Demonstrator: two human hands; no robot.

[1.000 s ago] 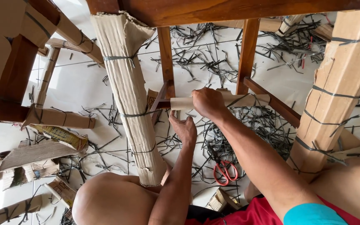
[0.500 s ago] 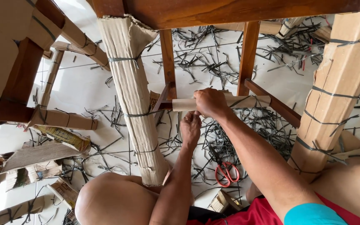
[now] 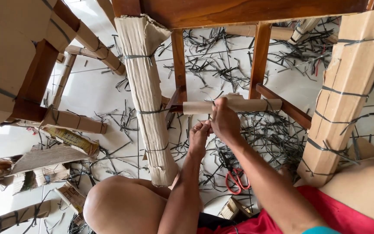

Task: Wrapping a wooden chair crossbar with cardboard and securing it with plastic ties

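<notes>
**Hands at a cardboard-wrapped chair rung**

Person sits under an upturned wooden chair. The cardboard-wrapped rung (image 3: 232, 106) runs level across frame centre, between two bare wooden uprights. Right hand (image 3: 225, 122) is closed over the wrap near its middle, fingers curled on the front of it. Left hand (image 3: 199, 138) sits just below and left, fingertips pinched together on something thin at the wrap's lower edge; too small to tell what, likely strap.

Packaging by place: a tall cardboard-wrapped leg (image 3: 146, 95), beige, banded with dark straps, stands left of centre, from the top edge down to the knee. Another wrapped leg (image 3: 345, 91), wider, strapped in several places, fills the right side. Upper left: a big flat cardboard-covered panel (image 3: 5, 52) with one dark strap. Mid left: more wrapped rails (image 3: 76, 121), and a printed yellowish carton piece (image 3: 72, 139) lying on a slant. Lower left: loose corrugated cardboard scraps (image 3: 40, 160).

Floor is white tile (image 3: 96, 86), littered with cut black strap pieces (image 3: 221, 65), thickest at centre and upper right. Red-handled scissors (image 3: 238, 181) lie on the floor below the hands, beside the right forearm.

Open room: a bare patch of tile at upper left-centre between the wrapped legs. The gap around the hands is tight, boxed by the two wrapped legs, the bare uprights and the seat frame (image 3: 239, 11) along the top edge.
</notes>
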